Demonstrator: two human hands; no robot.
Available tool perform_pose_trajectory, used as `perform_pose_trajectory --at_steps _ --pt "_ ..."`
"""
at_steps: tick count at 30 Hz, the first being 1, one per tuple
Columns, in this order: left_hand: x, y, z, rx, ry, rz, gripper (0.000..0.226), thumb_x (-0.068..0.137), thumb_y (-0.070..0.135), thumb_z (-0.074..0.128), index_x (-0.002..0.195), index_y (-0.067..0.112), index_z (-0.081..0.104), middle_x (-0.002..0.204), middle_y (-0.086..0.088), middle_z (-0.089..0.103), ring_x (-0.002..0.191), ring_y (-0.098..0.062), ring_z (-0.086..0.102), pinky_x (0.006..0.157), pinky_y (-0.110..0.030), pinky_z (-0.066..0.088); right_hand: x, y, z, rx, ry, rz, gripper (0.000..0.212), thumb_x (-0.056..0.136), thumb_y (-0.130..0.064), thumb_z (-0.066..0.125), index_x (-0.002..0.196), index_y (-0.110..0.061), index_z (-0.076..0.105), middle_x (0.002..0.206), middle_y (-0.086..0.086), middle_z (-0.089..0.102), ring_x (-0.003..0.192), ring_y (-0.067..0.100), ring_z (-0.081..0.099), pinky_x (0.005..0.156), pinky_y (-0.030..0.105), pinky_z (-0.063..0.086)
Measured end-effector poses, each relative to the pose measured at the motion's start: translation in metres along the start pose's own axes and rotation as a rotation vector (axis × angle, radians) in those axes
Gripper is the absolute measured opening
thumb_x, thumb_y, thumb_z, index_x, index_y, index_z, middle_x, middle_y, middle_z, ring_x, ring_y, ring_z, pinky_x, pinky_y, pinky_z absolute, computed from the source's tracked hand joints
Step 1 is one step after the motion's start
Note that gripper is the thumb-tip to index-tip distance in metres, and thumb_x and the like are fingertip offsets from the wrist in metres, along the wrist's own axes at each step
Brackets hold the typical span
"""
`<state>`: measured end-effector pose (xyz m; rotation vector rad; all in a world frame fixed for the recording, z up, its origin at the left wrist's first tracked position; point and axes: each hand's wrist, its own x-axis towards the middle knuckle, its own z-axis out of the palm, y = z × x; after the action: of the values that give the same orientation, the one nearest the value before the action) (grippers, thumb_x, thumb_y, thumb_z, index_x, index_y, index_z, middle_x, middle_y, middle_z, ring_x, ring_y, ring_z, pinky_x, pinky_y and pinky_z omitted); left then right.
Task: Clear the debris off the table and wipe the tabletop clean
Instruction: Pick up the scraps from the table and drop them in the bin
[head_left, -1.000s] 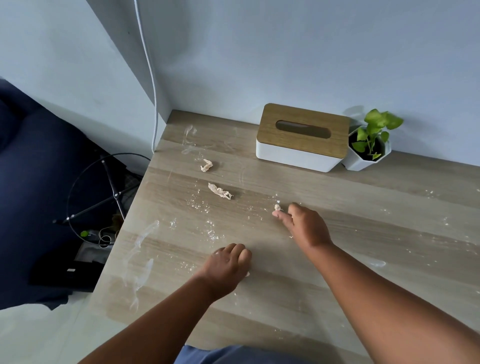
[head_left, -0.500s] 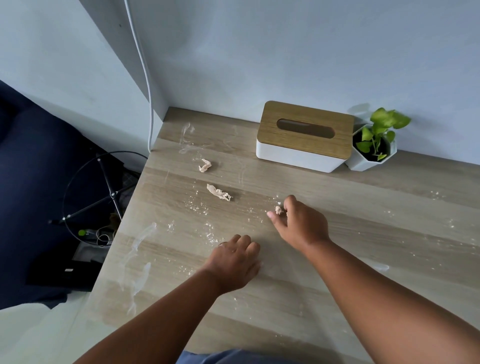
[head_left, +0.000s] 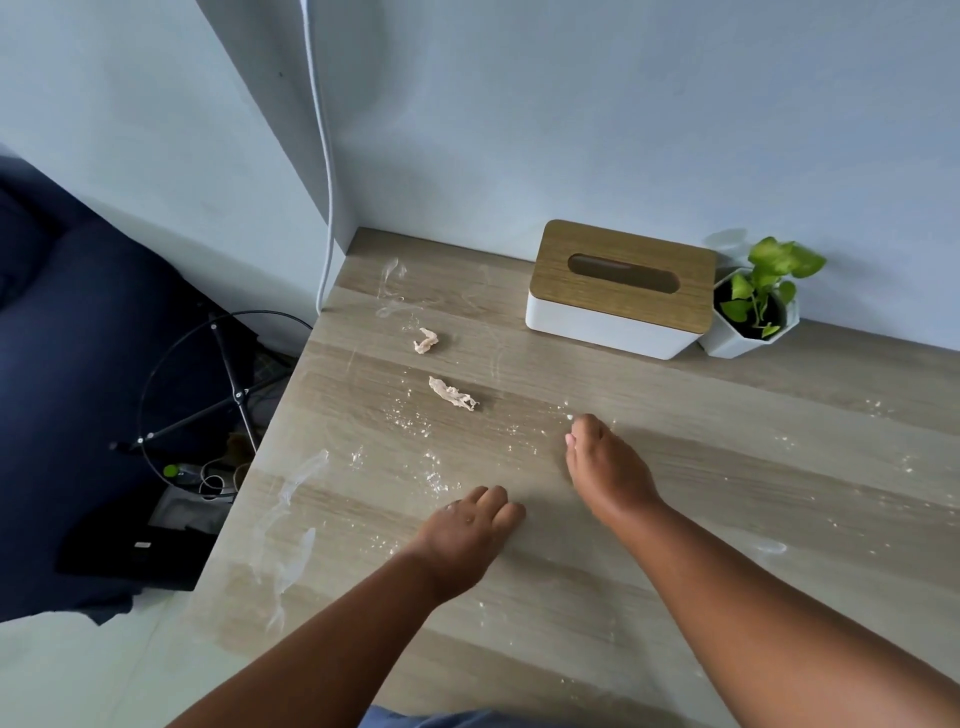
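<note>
The wooden table (head_left: 753, 457) is dusted with white crumbs and streaked with whitish smears (head_left: 297, 483). Two crumpled beige scraps lie at the left: one far (head_left: 427, 340), one nearer (head_left: 452, 393). My right hand (head_left: 608, 467) rests on the tabletop right of the nearer scrap, its fingers curled and pinched together around a small scrap that is hidden inside them. My left hand (head_left: 467, 525) sits nearer to me with its fingers curled under, knuckles on the wood; nothing shows in it.
A white tissue box with a wooden lid (head_left: 621, 288) and a small potted plant (head_left: 753, 312) stand against the back wall. A white cable (head_left: 324, 156) hangs at the table's left corner. Beyond the left edge, a wire stand (head_left: 218, 395) sits on the floor.
My right hand closed over the small scrap at its fingertips and drew back slightly; that scrap no longer shows on the table. My left hand stayed curled in place.
</note>
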<state>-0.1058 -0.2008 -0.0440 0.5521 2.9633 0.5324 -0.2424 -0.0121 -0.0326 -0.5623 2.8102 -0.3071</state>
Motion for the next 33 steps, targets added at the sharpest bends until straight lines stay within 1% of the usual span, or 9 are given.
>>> perform_pose_trajectory --at_steps 4,9,13,16,19,21,25,28,33 --pt "-0.003 -0.01 -0.011 -0.101 0.044 0.014 0.059 0.083 -0.001 0.071 0.134 0.018 0.048 0.105 -0.007 0.062 0.085 -0.025 0.064 0.051 -0.033 0.055 -0.013 -0.01 0.001 0.278 0.034 0.056 0.01 0.102 -0.004 0.045 0.107 0.0 0.053 0.095 0.016 0.06 0.078 0.035 0.06 0.066 0.04 0.044" --pt "-0.006 -0.036 -0.033 -0.308 0.14 -0.15 0.043 0.094 -0.004 0.052 0.135 0.008 0.062 0.112 -0.011 0.068 0.085 -0.025 0.07 0.074 -0.038 0.061 -0.028 -0.032 0.004 0.514 0.054 0.047 0.011 0.101 -0.003 0.048 0.108 -0.007 0.054 0.095 0.007 0.06 0.082 0.025 0.059 0.072 0.034 0.045" --pt "-0.01 -0.059 -0.046 -0.399 0.265 -0.388 0.03 0.096 -0.006 0.06 0.122 0.006 0.07 0.104 -0.011 0.07 0.076 -0.028 0.07 0.073 -0.043 0.06 -0.026 -0.053 0.008 0.626 0.105 0.154 0.015 0.094 0.003 0.056 0.097 -0.012 0.059 0.092 0.005 0.065 0.079 0.025 0.063 0.072 0.03 0.045" --pt "-0.015 -0.078 -0.053 -0.368 0.317 -0.482 0.014 0.098 0.003 0.066 0.11 0.004 0.073 0.102 -0.012 0.071 0.087 -0.036 0.069 0.078 -0.043 0.057 -0.019 -0.067 0.008 0.718 0.093 0.213 0.021 0.09 0.004 0.054 0.093 -0.016 0.059 0.089 0.001 0.067 0.079 0.024 0.064 0.07 0.03 0.048" --pt "-0.019 -0.096 -0.06 -0.305 0.311 -0.566 0.013 0.103 0.017 0.06 0.108 0.01 0.07 0.102 -0.006 0.067 0.09 -0.032 0.066 0.075 -0.039 0.053 -0.012 -0.075 0.009 0.675 0.132 0.133 0.029 0.089 0.012 0.049 0.098 -0.011 0.063 0.098 0.004 0.065 0.089 0.02 0.062 0.076 0.012 0.041" --pt "-0.018 -0.107 -0.063 -0.257 0.298 -0.622 0.013 0.102 0.022 0.058 0.107 0.015 0.067 0.102 -0.002 0.066 0.087 -0.03 0.064 0.07 -0.038 0.051 -0.007 -0.079 0.01 0.613 0.135 0.084 0.031 0.093 0.014 0.048 0.105 -0.007 0.067 0.105 0.008 0.064 0.094 0.016 0.059 0.08 0.008 0.037" --pt "-0.006 -0.128 -0.071 -0.229 0.267 -0.67 0.012 0.101 0.034 0.057 0.102 0.024 0.063 0.098 0.005 0.063 0.077 -0.024 0.062 0.062 -0.035 0.049 0.002 -0.084 0.012 0.553 0.139 0.053 0.027 0.1 0.005 0.049 0.114 -0.009 0.068 0.11 0.009 0.063 0.096 0.021 0.062 0.085 0.024 0.044" --pt "0.009 -0.144 -0.075 -0.213 0.24 -0.664 0.016 0.102 0.04 0.056 0.102 0.025 0.061 0.099 0.005 0.066 0.076 -0.023 0.061 0.059 -0.032 0.043 0.011 -0.089 0.012 0.428 0.149 0.035 0.017 0.107 -0.02 0.049 0.111 -0.014 0.065 0.107 0.003 0.065 0.094 0.026 0.063 0.077 0.038 0.05" --pt "0.04 -0.168 -0.08 -0.172 0.188 -0.577 0.026 0.102 0.044 0.054 0.117 0.024 0.059 0.108 0.0 0.066 0.071 -0.021 0.059 0.056 -0.029 0.039 0.03 -0.101 0.009 0.289 0.144 0.007 0.027 0.106 -0.043 0.049 0.109 -0.02 0.062 0.104 -0.002 0.065 0.088 0.025 0.065 0.069 0.038 0.052"
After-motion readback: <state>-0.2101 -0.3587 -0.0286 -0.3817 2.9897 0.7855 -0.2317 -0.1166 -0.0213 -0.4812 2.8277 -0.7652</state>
